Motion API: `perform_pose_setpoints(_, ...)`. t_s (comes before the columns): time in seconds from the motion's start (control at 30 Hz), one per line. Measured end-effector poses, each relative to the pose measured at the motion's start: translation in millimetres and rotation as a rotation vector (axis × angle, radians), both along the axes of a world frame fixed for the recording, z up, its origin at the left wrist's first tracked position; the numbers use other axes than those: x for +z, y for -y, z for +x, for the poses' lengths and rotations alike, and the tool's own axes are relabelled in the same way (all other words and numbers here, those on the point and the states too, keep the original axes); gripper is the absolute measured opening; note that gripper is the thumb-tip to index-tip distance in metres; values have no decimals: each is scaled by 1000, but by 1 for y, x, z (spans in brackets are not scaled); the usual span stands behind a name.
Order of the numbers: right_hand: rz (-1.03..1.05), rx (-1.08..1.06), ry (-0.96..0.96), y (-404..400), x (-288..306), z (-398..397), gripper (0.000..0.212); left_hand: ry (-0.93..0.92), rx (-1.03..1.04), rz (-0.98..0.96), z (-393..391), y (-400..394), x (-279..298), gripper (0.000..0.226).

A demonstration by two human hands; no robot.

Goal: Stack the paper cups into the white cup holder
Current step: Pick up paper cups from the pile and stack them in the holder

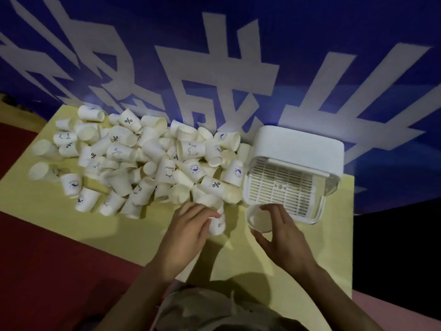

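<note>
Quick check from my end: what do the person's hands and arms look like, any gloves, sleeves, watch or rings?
Both are bare. The left hand and right hand wear no gloves, and no rings show. Both forearms are uncovered up to the frame's lower edge, with no sleeve cuff, watch or wristband in view. The only clothing visible is some light, greyish fabric at the bottom centre.

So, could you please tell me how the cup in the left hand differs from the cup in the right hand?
The left hand grips its cup around the side wall; the right hand pinches its cup at the rim. The left cup shows its printed side, the right cup its open mouth and inside. Both are white paper cups.
</note>
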State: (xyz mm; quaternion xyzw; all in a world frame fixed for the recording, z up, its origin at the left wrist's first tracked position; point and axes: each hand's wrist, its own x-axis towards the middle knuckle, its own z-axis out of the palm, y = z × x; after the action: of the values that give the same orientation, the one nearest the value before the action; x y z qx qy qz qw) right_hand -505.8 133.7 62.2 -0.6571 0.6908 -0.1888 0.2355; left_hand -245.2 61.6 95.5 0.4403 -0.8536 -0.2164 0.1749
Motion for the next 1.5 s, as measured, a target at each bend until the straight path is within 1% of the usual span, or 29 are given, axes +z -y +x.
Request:
perform_pose_setpoints(0.13,-15,-100,53,-11,3,-45,79,35,-148,-35,-64,15,-2,27)
perform_pose_setpoints(0.2,-14,-133,85,-17,4,-61,83,59,-213,-41,-90,26,-9,29)
perform_pose_setpoints(0.27,-22,-159,113,-24,0,-73,81,81,-255,-45,-110,36,-20,34)
perform_pose_setpoints(0.37,-17,-218,155,-37,-6,-84,76,132,-258,-26,-131,50,-39,43)
perform_pose_setpoints(0.53,-58,-287,244,-54,-15,-90,73,251,-275,26,-149,69,-74,55)
perform_pose_setpoints(0.63,-58,-304,256,-58,-24,-90,73,355,-289,46,-157,77,-94,61)
perform_pose_setpoints(0.73,-38,-312,256,-57,-30,-94,72,456,-300,106,-163,81,-110,61)
perform_pose_setpoints(0.83,-3,-313,241,-51,-32,-98,71,522,-309,166,-165,77,-119,56)
perform_pose_setpoints(0.93,28,-285,222,-40,-34,-102,70,521,-309,187,-156,72,-124,50)
perform_pose_setpoints(1.07,35,-211,154,-16,-34,-101,67,448,-307,200,-140,62,-119,43)
perform_pose_setpoints(1.17,9,-110,95,10,-28,-92,66,407,-283,167,-127,49,-109,44)
perform_pose_setpoints(1.27,1,7,63,37,-27,-81,71,380,-280,119,-108,36,-102,48)
perform_pose_setpoints(1.37,29,84,10,61,-33,-68,73,357,-260,112,-90,25,-96,45)
perform_pose_setpoints(1.5,37,137,-37,83,-47,-52,70,335,-146,134,-64,13,-89,46)
